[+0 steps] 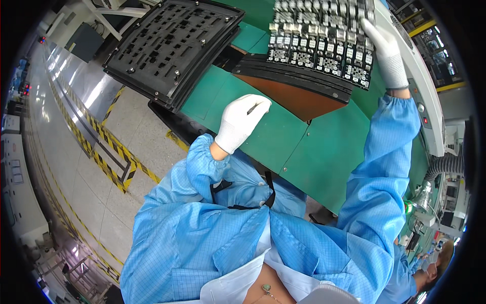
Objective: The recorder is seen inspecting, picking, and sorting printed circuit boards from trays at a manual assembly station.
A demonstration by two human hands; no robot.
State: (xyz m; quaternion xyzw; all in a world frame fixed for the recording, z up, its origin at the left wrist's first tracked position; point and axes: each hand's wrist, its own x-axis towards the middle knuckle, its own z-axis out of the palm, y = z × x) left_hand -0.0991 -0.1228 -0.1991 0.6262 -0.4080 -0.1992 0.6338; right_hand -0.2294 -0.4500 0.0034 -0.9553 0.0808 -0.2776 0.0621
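Observation:
My right hand [385, 50], in a white knit glove, grips the right edge of a black circuit board panel [324, 43] at the far side. Rows of small white and silver components cover the panel, and its far part is slightly blurred. The panel hangs over a dark, layered block [298, 76] with a brown side; whether it touches the block I cannot tell. My left hand [244, 120], also gloved, hovers over the green bench nearer to me. Its fingers are curled toward the thumb in a pinch, with nothing visible between them.
Stacked black fixture trays [172, 45] with many cutouts stand at the far left of the green bench [324, 147]. A white machine housing [425, 101] runs along the right. Another person in blue [405, 273] is at the lower right. Yellow-black tape [119, 162] marks the floor.

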